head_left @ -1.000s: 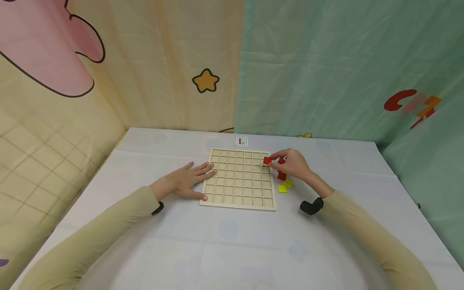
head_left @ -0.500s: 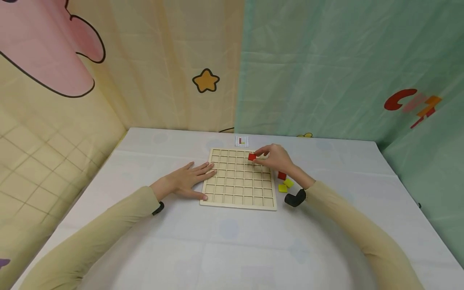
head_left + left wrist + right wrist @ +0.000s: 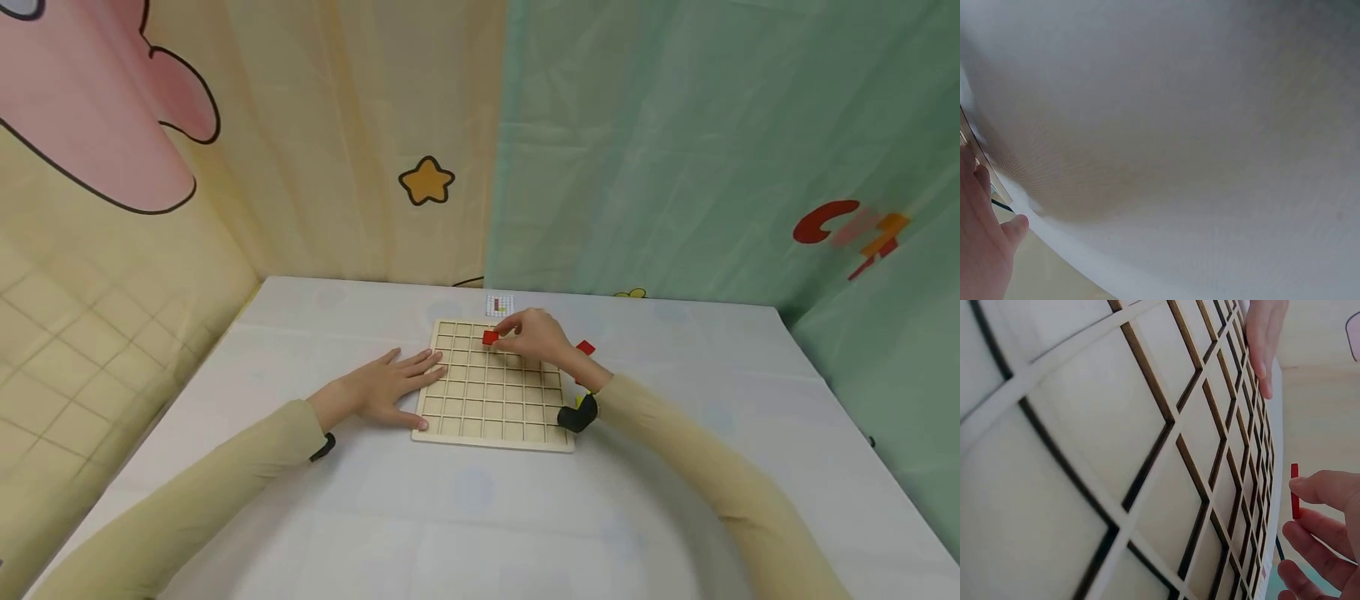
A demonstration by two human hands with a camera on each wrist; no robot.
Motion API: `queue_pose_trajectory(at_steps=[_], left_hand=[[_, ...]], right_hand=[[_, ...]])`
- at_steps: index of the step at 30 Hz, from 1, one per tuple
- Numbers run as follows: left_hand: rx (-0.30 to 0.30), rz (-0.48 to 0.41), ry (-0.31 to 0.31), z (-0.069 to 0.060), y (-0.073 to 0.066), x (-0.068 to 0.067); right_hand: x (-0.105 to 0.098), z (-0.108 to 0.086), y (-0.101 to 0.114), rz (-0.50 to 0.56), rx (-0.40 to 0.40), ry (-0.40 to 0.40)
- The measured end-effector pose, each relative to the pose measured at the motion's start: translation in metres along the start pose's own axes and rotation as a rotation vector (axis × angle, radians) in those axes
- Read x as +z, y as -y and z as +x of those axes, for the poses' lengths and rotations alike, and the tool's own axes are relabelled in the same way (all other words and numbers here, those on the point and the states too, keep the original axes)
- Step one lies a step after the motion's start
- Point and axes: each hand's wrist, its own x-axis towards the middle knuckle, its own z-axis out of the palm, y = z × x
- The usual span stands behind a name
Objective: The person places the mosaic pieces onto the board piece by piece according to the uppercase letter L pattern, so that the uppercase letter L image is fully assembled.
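A light wooden grid board [image 3: 483,406] lies on the white table. The left hand [image 3: 381,388] rests with spread fingers on its left edge; in the left wrist view that hand [image 3: 984,231] shows at the board's edge [image 3: 988,165]. Between thumb and fingers the right hand [image 3: 536,337] pinches a red square tile [image 3: 491,337] over the upper middle of the board. The right wrist view shows the tile [image 3: 1295,490] edge-on in the right hand [image 3: 1325,525], just off the grid surface [image 3: 1079,381].
Right of the board lie a red tile [image 3: 586,347] and a yellow tile [image 3: 580,401], the latter partly hidden by the right wrist's black strap [image 3: 577,414]. A small printed grid card [image 3: 499,305] lies behind the board. Patterned curtains [image 3: 675,150] hang behind the table.
Carrying the red tile, the right hand has moved left from the board's right edge to its upper middle. The left hand stays on the board's edge. The head view has shifted slightly.
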Motion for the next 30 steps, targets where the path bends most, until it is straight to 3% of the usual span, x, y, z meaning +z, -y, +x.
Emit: queue_pose_trajectory(at_steps=[14, 30], left_hand=[[-0.004, 0.005, -0.009, -0.007, -0.006, -0.003], [-0.003, 0.019, 0.018, 0.0, -0.001, 0.0]], right_hand=[[0.016, 0.014, 0.012, -0.041, -0.031, 0.041], [0.022, 0.018, 0.006, -0.031, -0.003, 0.085]])
